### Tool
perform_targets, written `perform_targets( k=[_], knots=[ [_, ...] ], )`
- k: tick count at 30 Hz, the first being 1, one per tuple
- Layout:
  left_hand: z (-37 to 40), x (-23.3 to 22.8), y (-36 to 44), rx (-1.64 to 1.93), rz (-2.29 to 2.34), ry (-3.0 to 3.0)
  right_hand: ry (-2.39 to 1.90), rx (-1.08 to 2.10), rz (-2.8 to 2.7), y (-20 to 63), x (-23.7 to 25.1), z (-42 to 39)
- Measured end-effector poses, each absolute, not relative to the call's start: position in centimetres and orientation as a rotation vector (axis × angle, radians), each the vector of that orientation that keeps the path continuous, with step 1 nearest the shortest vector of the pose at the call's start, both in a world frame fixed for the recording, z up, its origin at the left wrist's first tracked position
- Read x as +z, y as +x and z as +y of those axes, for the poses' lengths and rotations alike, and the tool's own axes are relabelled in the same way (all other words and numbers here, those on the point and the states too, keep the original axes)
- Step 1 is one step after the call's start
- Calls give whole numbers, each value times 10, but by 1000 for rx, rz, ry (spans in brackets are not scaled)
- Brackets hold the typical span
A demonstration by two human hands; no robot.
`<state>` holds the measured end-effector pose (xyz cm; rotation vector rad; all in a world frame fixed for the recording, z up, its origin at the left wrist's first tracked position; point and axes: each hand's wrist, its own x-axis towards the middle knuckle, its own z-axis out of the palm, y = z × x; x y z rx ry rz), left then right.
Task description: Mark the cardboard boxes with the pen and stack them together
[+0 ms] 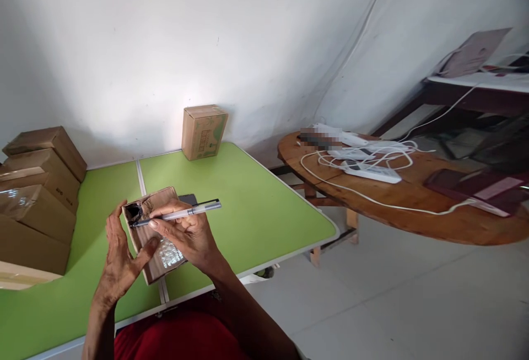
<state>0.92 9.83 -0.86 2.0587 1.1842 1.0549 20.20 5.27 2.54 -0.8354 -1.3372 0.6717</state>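
Note:
A small cardboard box [154, 263] is in front of me at the green table's near side, with shiny clear tape on its face and a dark, ragged hole near its far left corner. My left hand [118, 258] grips the box's left edge, thumb across the top face. Between thumb and fingers, my right hand [192, 236] holds a pen [206, 206] with a clear barrel and black cap clip. The pen's tip points left, at the edge of the hole. Behind the box, partly covered by it and my right hand, lies a dark flat object [189, 199].
The green folding table [256, 200] has a white metal rim and a centre seam. Several cardboard boxes [45, 194] are stacked at its left. Another printed carton [204, 133] stands by the wall. A round wooden table [330, 183] to the right bears white power strips [370, 171] and tangled cables.

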Motion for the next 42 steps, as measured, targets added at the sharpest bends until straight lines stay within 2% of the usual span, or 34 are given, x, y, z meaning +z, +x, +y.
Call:
perform_targets(
  k=[13, 30, 34, 36, 40, 42],
  knots=[
    [96, -4, 9, 1014, 1213, 2024, -958, 626, -1287, 217, 31, 49],
    [96, -3, 6, 1031, 1217, 1998, -765, 637, -1118, 203, 39, 75],
    [99, -4, 2, 1007, 1246, 2006, -808, 532, -1018, 224, 37, 78],
    [101, -7, -1, 1005, 1251, 2016, -984, 417, -947, 248, 28, 79],
    [105, -10, -4, 1031, 1248, 2008, -1948, 327, -1105, 301, -5, 75],
    [106, -7, -3, 1021, 1254, 1994, -2266, 369, -1175, 317, -25, 73]
  ],
)
